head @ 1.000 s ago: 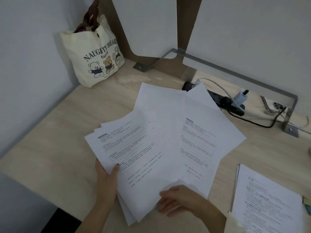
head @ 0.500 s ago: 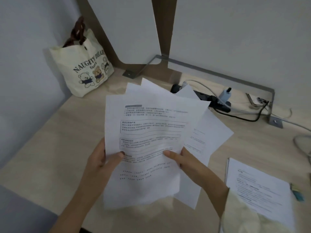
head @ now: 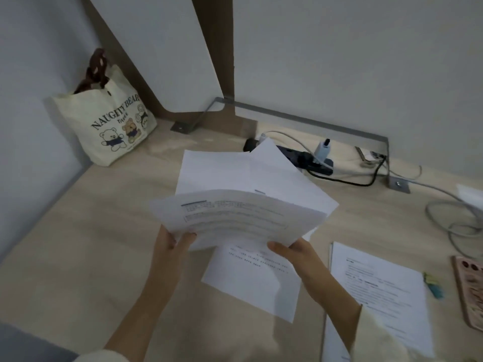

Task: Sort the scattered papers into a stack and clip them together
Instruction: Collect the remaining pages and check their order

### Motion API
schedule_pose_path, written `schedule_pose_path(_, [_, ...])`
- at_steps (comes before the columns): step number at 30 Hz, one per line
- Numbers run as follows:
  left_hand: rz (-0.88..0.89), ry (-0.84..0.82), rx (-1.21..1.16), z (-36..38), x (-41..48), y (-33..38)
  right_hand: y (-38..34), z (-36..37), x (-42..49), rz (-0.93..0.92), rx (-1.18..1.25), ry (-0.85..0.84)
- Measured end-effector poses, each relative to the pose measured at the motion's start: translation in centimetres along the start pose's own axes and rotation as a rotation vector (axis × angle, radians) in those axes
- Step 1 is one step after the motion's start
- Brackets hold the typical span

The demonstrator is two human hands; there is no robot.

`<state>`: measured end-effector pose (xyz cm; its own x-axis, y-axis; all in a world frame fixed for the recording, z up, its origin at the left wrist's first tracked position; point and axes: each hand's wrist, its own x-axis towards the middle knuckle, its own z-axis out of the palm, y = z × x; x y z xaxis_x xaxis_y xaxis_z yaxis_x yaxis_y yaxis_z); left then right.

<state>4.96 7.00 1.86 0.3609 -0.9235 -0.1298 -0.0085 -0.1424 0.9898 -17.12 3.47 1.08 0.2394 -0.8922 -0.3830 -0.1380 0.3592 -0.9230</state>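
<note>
A bear-print tote bag (head: 115,126) and a black power strip (head: 312,163) sit on the desk (head: 78,244).

We see white papers (head: 240,218) lined with dark grey print, a cream tote bag (head: 109,126) with navy letters and cartoon bears, a pale wood-grain desk (head: 78,257), a black power strip (head: 308,159) and a teal-and-yellow clip (head: 435,287).

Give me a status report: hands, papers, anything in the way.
Left hand and right hand both gripping papers, fanned, uneven. Separate printed stack lies at right. Nothing in the way.
</note>
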Motion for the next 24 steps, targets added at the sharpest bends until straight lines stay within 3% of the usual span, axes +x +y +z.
schedule_pose_path(9, [0.003,-0.134,0.060,5.5,-0.8,2.1,-0.9,-4.4,-2.7,-0.033,-0.001,0.337])
schedule_pose_path(17, [-0.200,-0.456,0.280,16.2,-4.1,-3.1,7.0,-15.3,-8.5,0.409,-0.105,0.681])
schedule_pose_path(24, [-0.329,-0.662,0.429,21.5,-7.5,-8.4,12.3,-18.9,-12.1,0.560,-0.223,0.772])
